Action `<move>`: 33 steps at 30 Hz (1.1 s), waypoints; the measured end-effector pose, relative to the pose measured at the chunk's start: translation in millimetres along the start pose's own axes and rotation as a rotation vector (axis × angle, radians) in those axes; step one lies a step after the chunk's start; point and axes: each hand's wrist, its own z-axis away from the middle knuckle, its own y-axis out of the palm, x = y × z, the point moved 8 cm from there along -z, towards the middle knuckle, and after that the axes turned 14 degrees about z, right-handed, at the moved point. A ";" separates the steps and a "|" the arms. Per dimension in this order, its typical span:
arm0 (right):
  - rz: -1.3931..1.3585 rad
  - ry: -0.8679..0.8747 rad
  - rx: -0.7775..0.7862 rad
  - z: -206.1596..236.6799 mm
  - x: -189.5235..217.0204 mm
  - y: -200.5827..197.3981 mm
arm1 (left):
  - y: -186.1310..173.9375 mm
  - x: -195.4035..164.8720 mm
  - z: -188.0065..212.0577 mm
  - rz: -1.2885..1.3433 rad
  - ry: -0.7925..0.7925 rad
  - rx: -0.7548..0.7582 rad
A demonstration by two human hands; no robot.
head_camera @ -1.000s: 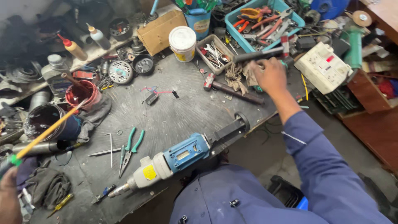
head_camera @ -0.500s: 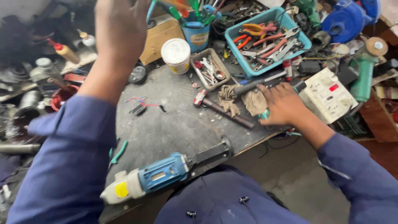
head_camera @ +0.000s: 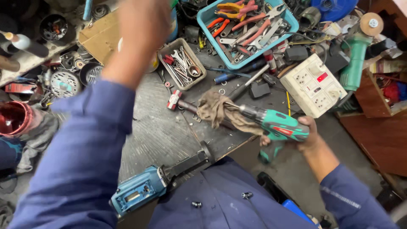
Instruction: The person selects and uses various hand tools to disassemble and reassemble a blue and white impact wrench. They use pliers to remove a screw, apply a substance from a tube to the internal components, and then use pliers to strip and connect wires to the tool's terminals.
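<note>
My right hand (head_camera: pixel 307 135) grips a green cordless drill (head_camera: pixel 277 125) at the bench's front edge, its nose pointing left into a brown rag (head_camera: pixel 218 111) draped over it. My left hand (head_camera: pixel 142 25) is raised high over the bench, blurred, with the blue sleeve (head_camera: pixel 89 148) crossing the left of the view; whether it holds anything I cannot tell. A blue angle grinder (head_camera: pixel 148 186) lies at the bench's near edge, close to my body. A hammer with a red-and-white head (head_camera: pixel 174 100) lies just left of the rag.
A blue tray of pliers (head_camera: pixel 246 29) and a small tray of spanners (head_camera: pixel 182 63) sit at the back. A white socket box (head_camera: pixel 313 85) and a green grinder (head_camera: pixel 356 59) lie right. A red tin (head_camera: pixel 15 118) and motor parts (head_camera: pixel 63 82) are left.
My right hand has lifted the green drill with the rag off the bench toward me. My left arm stays raised and has swung further across the view. The camera has moved closer.
</note>
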 end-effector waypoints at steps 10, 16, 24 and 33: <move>-0.693 -0.300 -0.158 -7.4 -49.6 31.9 | 60.7 -167.8 166.5 0.405 0.305 0.275; -0.539 -0.444 0.102 41.9 -22.5 31.5 | 73.2 -169.3 164.7 0.370 0.354 0.429; -0.378 -0.779 0.092 138.5 17.4 7.3 | -48.0 -144.1 95.5 0.666 -0.122 0.008; -0.266 -0.608 -0.219 70.0 41.3 17.6 | 24.5 -192.7 59.9 1.356 0.141 0.033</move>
